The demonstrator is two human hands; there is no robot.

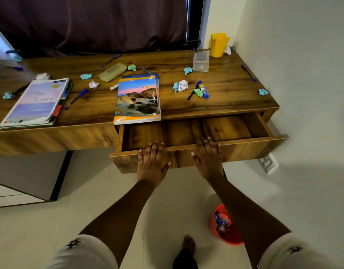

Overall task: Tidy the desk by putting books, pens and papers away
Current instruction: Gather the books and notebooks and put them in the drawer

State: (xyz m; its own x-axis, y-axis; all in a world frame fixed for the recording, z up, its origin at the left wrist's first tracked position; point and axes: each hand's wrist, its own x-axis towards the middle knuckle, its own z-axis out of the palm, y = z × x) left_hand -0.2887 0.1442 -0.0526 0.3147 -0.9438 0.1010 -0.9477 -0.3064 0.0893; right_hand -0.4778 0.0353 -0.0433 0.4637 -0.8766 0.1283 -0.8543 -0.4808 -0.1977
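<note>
The drawer (225,129) is pulled out, its front edge touched by the left hand (151,164) and right hand (208,159), fingers straight, a bit spread. Wrappers (221,223), maybe, are held in the red bin (232,242) on the floor. Books (137,98), pens (79,95) and crumpled papers (182,86) are scattered on the desk (225,84).

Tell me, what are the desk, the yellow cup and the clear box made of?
The desk looks like wood or a wood-print laminate: brown grain streaks and a glossy shine. The yellow cup is probably plastic: one solid colour and a smooth surface. The clear box is likely plastic too, though it could be glass: it is see-through and a bit cloudy.
</note>
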